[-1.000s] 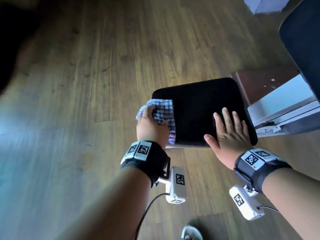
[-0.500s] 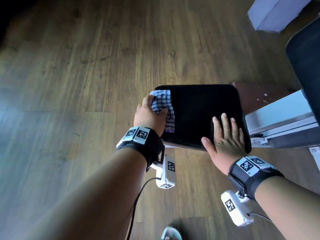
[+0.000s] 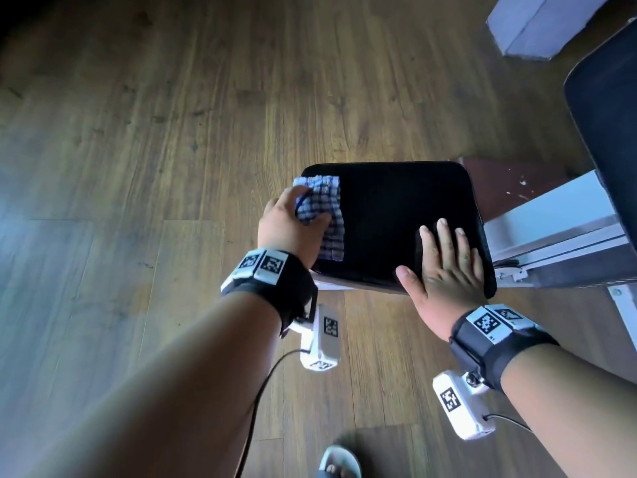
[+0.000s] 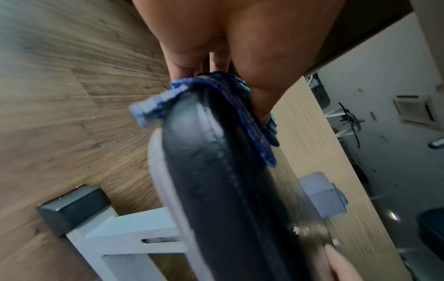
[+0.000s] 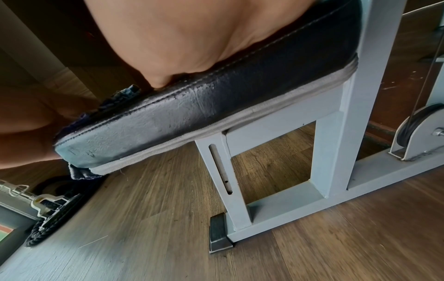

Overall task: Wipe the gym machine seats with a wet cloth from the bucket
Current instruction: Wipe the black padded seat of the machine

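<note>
The left hand grips a blue-checked cloth, thumb and fingers curled round it, at the left edge of the black padded seat; the right hand lies flat on the seat's near right corner, fingers straight and slightly spread; the grey machine frame carries the seat above the wood floor.

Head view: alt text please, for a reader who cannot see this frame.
A person's left hand grips a blue checked cloth on the left side of a black padded gym seat, while the right hand lies flat on the seat's near right corner. The seat sits on a pale grey metal frame over a wooden floor.
</note>
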